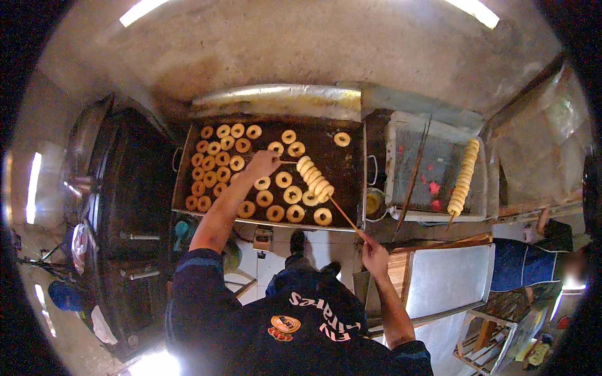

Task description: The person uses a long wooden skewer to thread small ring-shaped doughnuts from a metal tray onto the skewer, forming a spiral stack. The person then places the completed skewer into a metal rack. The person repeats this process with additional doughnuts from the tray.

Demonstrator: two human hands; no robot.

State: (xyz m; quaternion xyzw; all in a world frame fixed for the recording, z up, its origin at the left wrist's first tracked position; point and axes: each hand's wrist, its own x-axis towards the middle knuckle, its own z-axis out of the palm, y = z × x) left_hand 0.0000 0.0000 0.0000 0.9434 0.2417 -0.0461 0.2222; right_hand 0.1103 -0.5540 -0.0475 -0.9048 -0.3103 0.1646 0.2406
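Observation:
My right hand is closed around the lower end of a long wooden stick. Several pale ring-shaped doughnuts are threaded close together on it, tilted over the large dark tray. At the tray's middle, my left hand is closed on a thin, light stick-like piece that reaches the top of the threaded rings. Whether this is the same stick's far end, I cannot tell. Many loose doughnuts lie in the tray, browner at the left and paler toward the middle.
Right of the tray stands a white-rimmed rack, with another loaded stick of doughnuts and a dark rod across it. A small pot sits between them. A metal-topped table is at my right; another person is beyond.

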